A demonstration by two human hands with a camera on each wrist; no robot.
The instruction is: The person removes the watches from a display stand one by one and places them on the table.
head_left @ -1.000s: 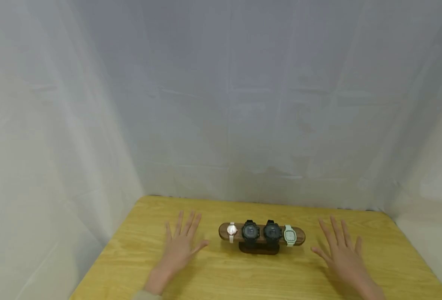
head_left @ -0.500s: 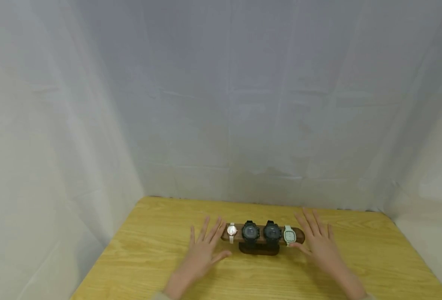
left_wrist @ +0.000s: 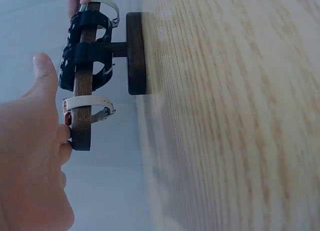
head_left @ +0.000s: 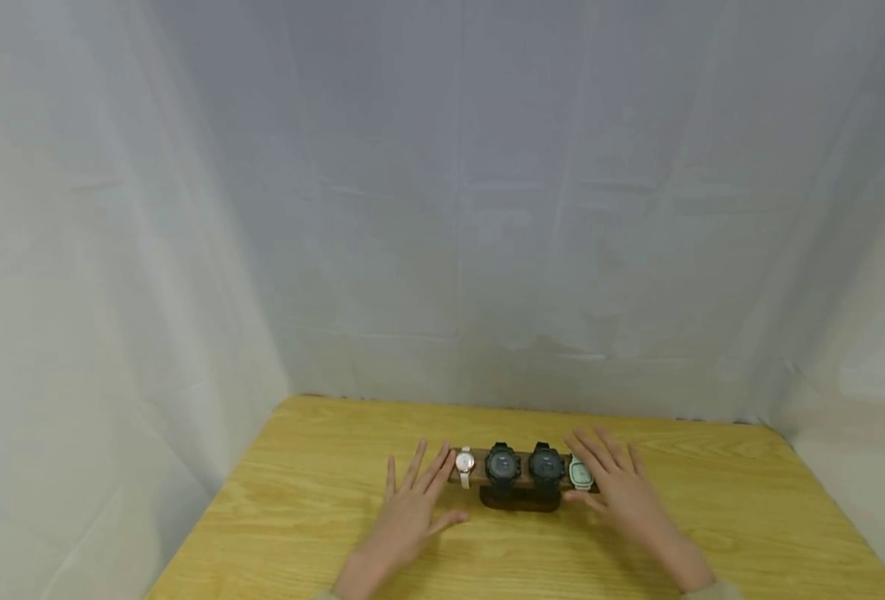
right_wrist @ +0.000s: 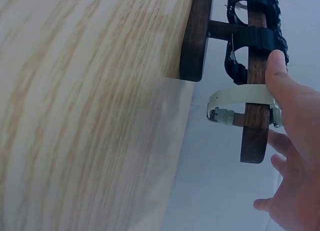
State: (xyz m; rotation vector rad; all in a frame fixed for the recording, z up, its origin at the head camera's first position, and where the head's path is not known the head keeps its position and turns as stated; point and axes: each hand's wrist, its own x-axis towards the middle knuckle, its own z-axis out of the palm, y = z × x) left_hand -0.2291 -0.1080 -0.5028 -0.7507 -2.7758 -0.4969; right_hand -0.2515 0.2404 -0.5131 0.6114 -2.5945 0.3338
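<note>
Head view: rack point(head_left: 521, 502) of four watches point(head_left: 502, 465) toward far edge of table point(head_left: 292, 508), long axis along that edge, between left hand point(head_left: 410, 510) and right hand point(head_left: 624, 493), both spread wide, one overlapping each end; contact unclear.

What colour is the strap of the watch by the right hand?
Pale mint green; the strap shows best in the right wrist view.

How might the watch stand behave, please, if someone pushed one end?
The watch stand may tip, as its long bar overhangs a shorter base. It is probably stiff, looking wooden. The watches might slide, their straps hanging loose.
</note>
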